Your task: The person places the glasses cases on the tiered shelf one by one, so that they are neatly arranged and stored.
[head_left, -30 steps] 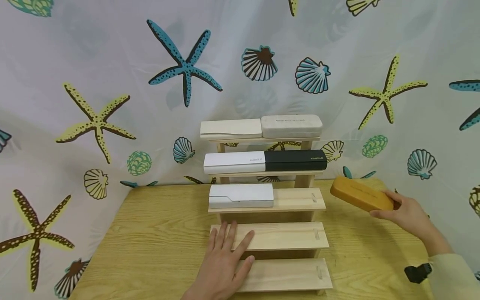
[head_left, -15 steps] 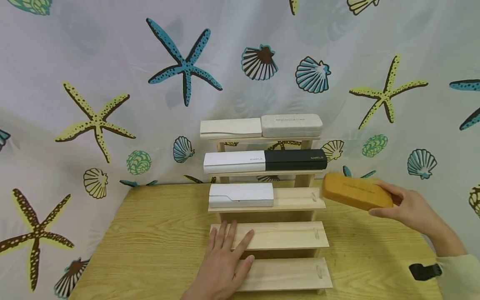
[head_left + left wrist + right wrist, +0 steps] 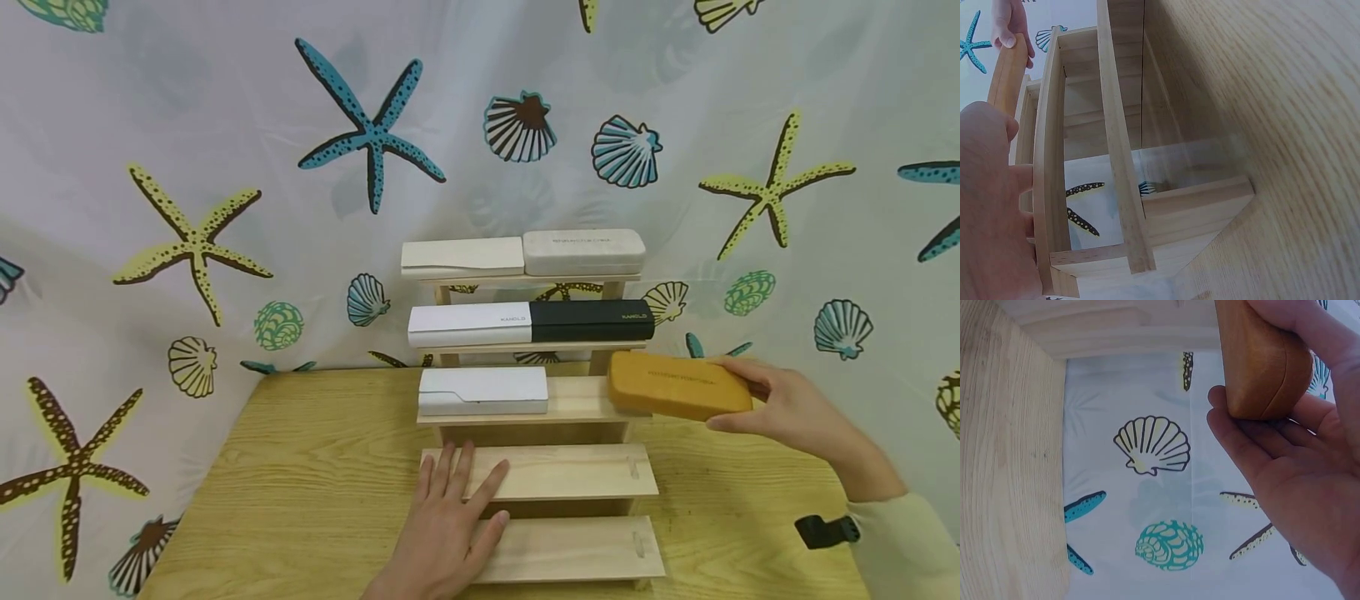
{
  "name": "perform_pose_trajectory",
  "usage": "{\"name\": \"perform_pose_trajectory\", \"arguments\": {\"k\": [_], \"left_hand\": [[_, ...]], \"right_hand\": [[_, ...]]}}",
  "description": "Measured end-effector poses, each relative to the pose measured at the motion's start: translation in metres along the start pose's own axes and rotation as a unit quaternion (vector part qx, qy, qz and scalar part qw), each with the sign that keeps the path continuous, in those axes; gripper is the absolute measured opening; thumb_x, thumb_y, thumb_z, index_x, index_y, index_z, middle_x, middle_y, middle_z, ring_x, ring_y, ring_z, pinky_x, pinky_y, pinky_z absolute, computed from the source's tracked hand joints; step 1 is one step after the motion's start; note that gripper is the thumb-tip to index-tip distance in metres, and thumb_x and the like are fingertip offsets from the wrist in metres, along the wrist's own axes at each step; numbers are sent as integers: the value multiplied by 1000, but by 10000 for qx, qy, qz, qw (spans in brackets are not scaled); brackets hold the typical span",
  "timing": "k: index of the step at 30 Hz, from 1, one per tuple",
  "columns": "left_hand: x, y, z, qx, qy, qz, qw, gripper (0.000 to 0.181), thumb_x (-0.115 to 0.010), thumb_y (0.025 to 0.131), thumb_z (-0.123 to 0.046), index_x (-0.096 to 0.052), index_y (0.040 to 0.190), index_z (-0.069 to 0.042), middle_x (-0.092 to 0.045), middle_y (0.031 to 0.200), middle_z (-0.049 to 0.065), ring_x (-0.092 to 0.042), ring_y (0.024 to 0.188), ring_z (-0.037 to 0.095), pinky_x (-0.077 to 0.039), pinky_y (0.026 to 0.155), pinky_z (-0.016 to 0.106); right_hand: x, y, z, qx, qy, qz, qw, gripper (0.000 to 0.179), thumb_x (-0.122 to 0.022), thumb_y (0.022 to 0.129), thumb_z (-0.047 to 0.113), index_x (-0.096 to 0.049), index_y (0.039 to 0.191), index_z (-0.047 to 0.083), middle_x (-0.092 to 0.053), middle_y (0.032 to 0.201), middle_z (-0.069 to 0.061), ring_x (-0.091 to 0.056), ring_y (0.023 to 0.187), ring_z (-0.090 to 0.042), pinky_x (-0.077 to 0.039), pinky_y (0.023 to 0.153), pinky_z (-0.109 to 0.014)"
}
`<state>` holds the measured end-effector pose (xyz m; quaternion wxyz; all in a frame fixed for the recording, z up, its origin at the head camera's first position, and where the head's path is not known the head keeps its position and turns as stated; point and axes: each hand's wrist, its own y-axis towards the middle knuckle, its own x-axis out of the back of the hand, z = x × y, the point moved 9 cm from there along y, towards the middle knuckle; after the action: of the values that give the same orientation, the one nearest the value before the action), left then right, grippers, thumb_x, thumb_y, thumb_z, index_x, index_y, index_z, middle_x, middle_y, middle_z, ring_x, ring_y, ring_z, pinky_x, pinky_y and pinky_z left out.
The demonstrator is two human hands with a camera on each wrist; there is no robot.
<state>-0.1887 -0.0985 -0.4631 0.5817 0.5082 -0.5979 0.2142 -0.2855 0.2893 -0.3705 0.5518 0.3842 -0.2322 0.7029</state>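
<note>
I've got the right hand [image 3: 780, 408] pinching the tan case [image 3: 678, 385] by its right end, thumb on the near side, fingers behind. The case hangs in the air, its left end just over the right end of the middle step [image 3: 581, 400] of the wooden stand [image 3: 558, 471], beside the white case [image 3: 482, 391] lying on that step. Left hand [image 3: 450, 521] lies flat, fingers spread, on the lower steps and steadies the stand.

My read for doing this well: level the case first, it tilts slightly. Line its long side up with the step's front edge, then lower it flat into the bare stretch right of the white case. Leave a small gap so the white one doesn't get nudged. Keep the left palm pressing down until the grip lets go.

Tan case: oblong, rounded corners, orange-tan with a matte, leather-like skin, and a faint line of lettering on the top face I can't read. Right wrist view shows a seam round its end [image 3: 1264, 369], so it looks like a closed hard shell.
</note>
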Motion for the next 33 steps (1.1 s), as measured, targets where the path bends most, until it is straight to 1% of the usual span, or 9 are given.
{"name": "perform_pose_trajectory", "arguments": {"k": [4, 8, 10, 13, 16, 20, 22, 27, 33], "left_hand": [[-1, 0, 0, 6, -30, 20, 10000, 54, -47, 110, -46, -47, 161, -26, -34, 167, 30, -28, 156, 53, -21, 124, 71], [-1, 0, 1, 18, -60, 32, 10000, 54, -49, 109, -44, -47, 161, -26, -33, 167, 30, -28, 156, 53, -20, 125, 71], [-2, 0, 1, 17, -56, 31, 10000, 55, -51, 109, -43, -47, 161, -26, -33, 167, 30, -28, 156, 53, -20, 125, 71], [-2, 0, 1, 17, -54, 23, 10000, 55, -52, 109, -42, -46, 161, -27, -33, 167, 30, -27, 156, 53, -20, 125, 71], [-2, 0, 1, 16, -24, 17, 10000, 55, -50, 109, -44, -46, 161, -27, -33, 167, 30, -28, 156, 53, -21, 124, 71], [-2, -1, 2, 17, 12, 12, 10000, 54, -47, 110, -46, -47, 161, -27, -34, 167, 30, -28, 156, 53, -21, 124, 71], [-2, -1, 2, 22, 13, 15, 10000, 54, -48, 110, -46, -47, 161, -27, -34, 167, 30, -28, 156, 53, -21, 124, 71], [-2, 0, 2, 35, -2, 26, 10000, 55, -52, 108, -42, -47, 161, -27, -34, 167, 29, -28, 156, 53, -21, 124, 71], [-2, 0, 1, 40, -84, 55, 9999, 55, -53, 108, -41, -47, 161, -26, -33, 167, 30, -27, 156, 53, -20, 124, 72]], "right_hand": [[-8, 6, 10, 137, 127, 120, 9998, 91, -89, 86, 38, -47, 158, 5, -60, 147, -22, -66, 119, -32, -54, 86, -21], [-15, 13, 20, 378, 208, 193, 9989, 89, -89, 86, 34, -46, 158, 3, -61, 145, -23, -67, 121, -35, -55, 89, -21], [-17, 15, 24, 465, 122, 147, 9987, 89, -90, 85, 35, -48, 157, 4, -64, 143, -22, -68, 121, -35, -56, 91, -25], [-19, 19, 29, 552, -81, 68, 9984, 89, -90, 84, 38, -50, 156, 5, -66, 141, -21, -70, 121, -37, -58, 94, -36], [-23, 22, 32, 537, -40, 143, 9984, 90, -90, 85, 39, -48, 157, 5, -64, 144, -22, -69, 122, -38, -58, 94, -41], [-29, 26, 36, 540, 67, 273, 9981, 92, -89, 85, 40, -46, 159, 4, -58, 150, -23, -67, 125, -37, -57, 95, -38], [-31, 28, 38, 580, 48, 281, 9979, 92, -89, 85, 41, -47, 158, 4, -58, 151, -22, -67, 124, -35, -57, 96, -37], [-35, 31, 44, 691, 111, 286, 9971, 88, -90, 85, 38, -50, 155, 4, -63, 144, -19, -67, 115, -27, -56, 92, -30], [-37, 34, 46, 704, 113, 313, 9970, 85, -90, 85, 37, -52, 154, 6, -67, 139, -16, -66, 109, -23, -56, 89, -30]]}}
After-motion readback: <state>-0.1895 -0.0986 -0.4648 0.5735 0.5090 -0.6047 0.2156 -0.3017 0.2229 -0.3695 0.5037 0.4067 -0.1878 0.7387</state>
